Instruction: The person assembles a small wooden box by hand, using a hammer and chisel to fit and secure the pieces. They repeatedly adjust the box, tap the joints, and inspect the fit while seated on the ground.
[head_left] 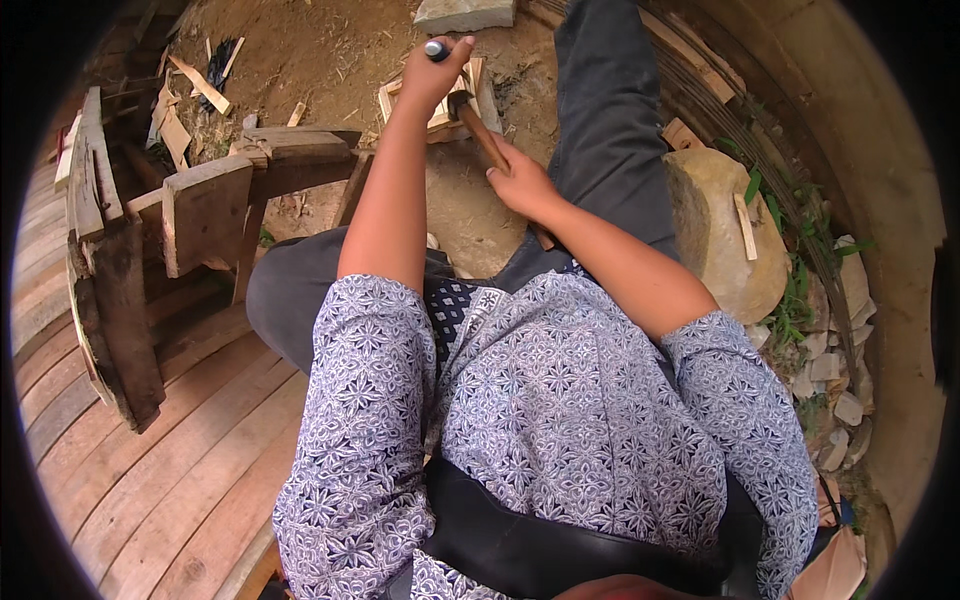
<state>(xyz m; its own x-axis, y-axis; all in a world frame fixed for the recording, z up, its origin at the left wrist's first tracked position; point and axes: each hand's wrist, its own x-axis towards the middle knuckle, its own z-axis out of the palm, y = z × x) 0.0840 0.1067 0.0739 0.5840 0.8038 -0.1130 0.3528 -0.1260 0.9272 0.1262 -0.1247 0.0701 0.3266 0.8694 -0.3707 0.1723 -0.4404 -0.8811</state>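
My left hand (428, 78) is wrapped round a chisel, its dark handle (437, 50) topped by a pale metal cap that points up at me; the blade is hidden below the fist. My right hand (522, 182) grips the wooden handle of a hammer (485, 138). The dark hammer head is just below and right of my left fist. Beneath both lies a small pale wooden frame (440, 121), partly covered by my left hand and the hammer. Whether the chisel touches the wood cannot be seen.
A rough wooden stool-like piece (207, 215) stands at the left on a plank floor (190, 470). A large pale rock (725, 235) is right of my leg. A stone block (464, 14) lies at the far side, with wood scraps (200, 84) on the dirt.
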